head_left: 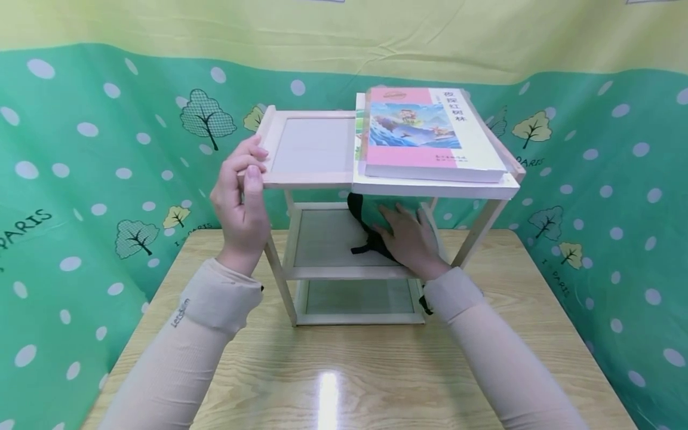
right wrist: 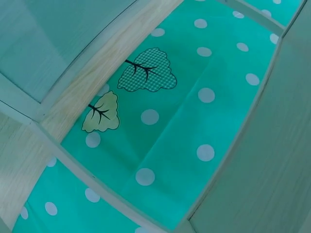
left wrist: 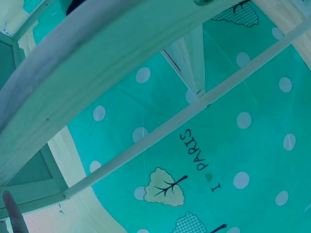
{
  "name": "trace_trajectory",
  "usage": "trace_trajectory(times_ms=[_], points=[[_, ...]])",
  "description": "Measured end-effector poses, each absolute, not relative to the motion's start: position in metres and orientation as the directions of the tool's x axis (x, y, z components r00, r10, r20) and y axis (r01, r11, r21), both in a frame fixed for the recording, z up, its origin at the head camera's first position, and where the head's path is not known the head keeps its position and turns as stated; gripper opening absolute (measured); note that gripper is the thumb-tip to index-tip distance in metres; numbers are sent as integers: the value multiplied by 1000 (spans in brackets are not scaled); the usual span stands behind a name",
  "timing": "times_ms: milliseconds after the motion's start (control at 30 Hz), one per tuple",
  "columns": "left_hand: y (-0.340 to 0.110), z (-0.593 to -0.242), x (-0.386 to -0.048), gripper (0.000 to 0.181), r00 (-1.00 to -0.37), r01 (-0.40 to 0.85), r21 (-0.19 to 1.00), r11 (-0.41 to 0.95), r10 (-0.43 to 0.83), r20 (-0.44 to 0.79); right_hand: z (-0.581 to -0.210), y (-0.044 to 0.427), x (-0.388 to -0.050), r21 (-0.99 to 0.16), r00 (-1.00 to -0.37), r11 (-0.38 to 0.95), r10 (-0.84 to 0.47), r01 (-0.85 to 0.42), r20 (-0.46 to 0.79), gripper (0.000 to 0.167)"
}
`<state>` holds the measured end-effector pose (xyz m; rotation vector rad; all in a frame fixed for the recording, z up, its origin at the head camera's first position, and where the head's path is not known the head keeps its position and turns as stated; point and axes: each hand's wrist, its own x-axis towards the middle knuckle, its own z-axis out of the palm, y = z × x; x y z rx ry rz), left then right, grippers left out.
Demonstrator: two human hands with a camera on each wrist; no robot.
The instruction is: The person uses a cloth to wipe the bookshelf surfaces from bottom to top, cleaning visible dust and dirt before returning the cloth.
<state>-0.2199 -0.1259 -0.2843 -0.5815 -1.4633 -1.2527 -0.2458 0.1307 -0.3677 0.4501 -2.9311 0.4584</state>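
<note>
A pale wooden three-tier shelf rack [head_left: 309, 181] stands on the table. My left hand [head_left: 242, 200] grips the left corner of its top, fingers over the edge and thumb in front; one fingertip [left wrist: 15, 213] shows in the left wrist view. Reaching in under the top, my right hand [head_left: 411, 239] rests at the right of the middle shelf [head_left: 322, 239], fingers extended. A black strap [head_left: 376, 242] runs beside and beneath this hand, next to a green patch whose kind I cannot tell. The right wrist view shows shelf panels but no hand.
On the right half of the top lies a pink-and-white book [head_left: 414, 161] over another white-edged book [head_left: 435, 189]. The bottom shelf [head_left: 360, 297] sits just above the wooden table [head_left: 258, 370]. A green dotted curtain [head_left: 97, 179] surrounds the back and sides.
</note>
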Motion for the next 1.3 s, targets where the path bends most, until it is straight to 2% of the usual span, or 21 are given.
trace_trajectory(times_ms=[400, 633, 1000, 1300], points=[[-125, -284, -220, 29, -308, 858, 386, 338, -261, 915, -376, 128, -245, -186, -921, 966, -100, -181, 376, 47], [-125, -284, -221, 29, -298, 863, 377, 336, -264, 917, -373, 125, -246, -203, -925, 971, -41, -126, 377, 45], [-125, -284, -220, 29, -294, 850, 378, 367, -266, 918, -375, 132, -243, -180, -904, 961, -118, -208, 412, 46], [-124, -284, -221, 28, -265, 855, 351, 381, -261, 928, -372, 136, -231, -199, -913, 946, -169, -256, 371, 45]])
